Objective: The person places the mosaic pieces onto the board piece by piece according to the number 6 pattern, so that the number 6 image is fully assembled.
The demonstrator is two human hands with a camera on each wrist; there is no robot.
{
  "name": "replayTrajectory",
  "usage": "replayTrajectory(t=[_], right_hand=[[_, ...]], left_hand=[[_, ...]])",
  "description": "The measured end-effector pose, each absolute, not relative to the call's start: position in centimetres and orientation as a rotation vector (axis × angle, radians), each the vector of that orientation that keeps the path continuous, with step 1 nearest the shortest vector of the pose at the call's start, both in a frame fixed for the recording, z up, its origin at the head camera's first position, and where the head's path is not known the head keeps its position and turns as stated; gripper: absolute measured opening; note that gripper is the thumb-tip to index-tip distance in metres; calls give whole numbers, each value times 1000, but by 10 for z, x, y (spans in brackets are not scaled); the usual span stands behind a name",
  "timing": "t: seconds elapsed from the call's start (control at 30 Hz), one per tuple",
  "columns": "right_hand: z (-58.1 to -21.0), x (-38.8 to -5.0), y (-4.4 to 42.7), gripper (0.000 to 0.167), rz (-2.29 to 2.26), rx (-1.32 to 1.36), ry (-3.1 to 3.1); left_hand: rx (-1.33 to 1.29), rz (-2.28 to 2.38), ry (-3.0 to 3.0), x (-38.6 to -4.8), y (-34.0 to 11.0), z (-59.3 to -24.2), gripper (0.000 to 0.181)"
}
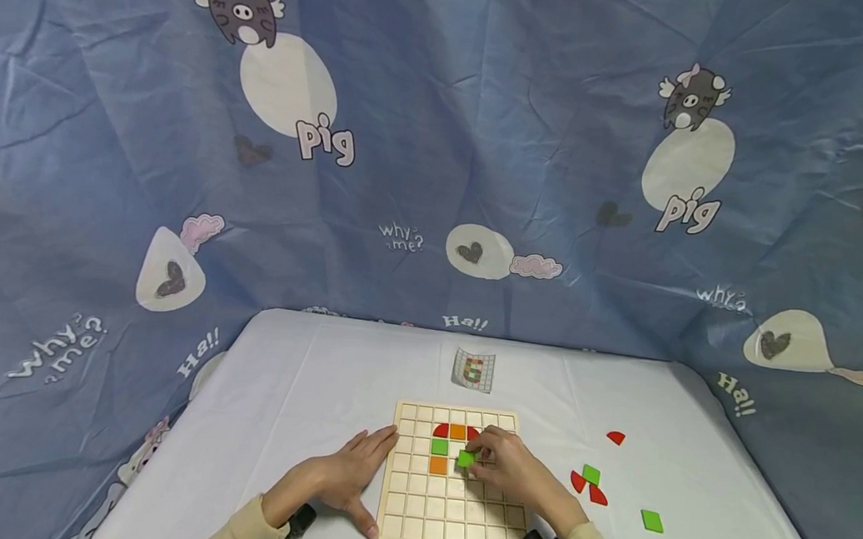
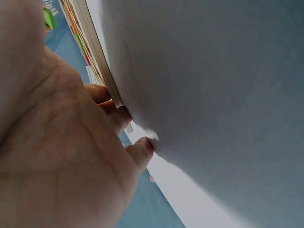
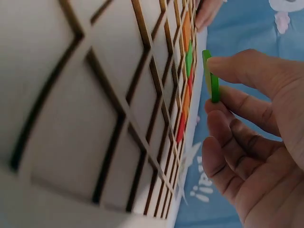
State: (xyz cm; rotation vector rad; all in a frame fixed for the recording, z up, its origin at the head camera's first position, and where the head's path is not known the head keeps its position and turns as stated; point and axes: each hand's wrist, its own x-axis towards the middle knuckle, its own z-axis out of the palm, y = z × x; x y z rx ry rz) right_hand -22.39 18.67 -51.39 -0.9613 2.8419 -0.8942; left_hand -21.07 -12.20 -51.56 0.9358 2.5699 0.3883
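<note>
A wooden grid board (image 1: 433,508) lies on the white table. My left hand (image 1: 350,472) rests along its left edge, thumb spread toward the near corner; the left wrist view shows fingertips (image 2: 122,114) against the board's side. Between thumb and fingers my right hand (image 1: 511,467) pinches a green square tile (image 1: 467,458); in the right wrist view this tile (image 3: 213,78) is held apart from the grid. In the board's cells sit a red quarter-round tile (image 1: 441,430), an orange square (image 1: 458,432), a second red piece (image 1: 473,432) partly hidden by my right hand, a green square (image 1: 439,447) and another orange square (image 1: 438,465).
Behind the board lies a small card (image 1: 474,370) with a coloured grid pattern. To the right are loose red quarter-rounds (image 1: 616,438) and green squares (image 1: 652,520), some clustered around one green tile (image 1: 592,474). A blue printed cloth (image 1: 408,176) hangs behind the table.
</note>
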Motion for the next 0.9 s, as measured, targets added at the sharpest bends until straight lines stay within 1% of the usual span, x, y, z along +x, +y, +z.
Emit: replayTrajectory(t=[0.2,0.47,0.73,0.9], right_hand=[[-520,-225,176,18,-796,-999,2874],[-522,-223,171,19,-775,-1000,2833],[-522,-224,171,22,-723,-958,2849],[-522,-223,171,20,-774,-932,2822]], left_hand=[[926,387,2577,-211,-121,-514,139],[932,384,2576,-210,-121,-514,138],[926,397,2574,-210,-121,-512,139],[934,401,2567,-210,-121,-514,138]])
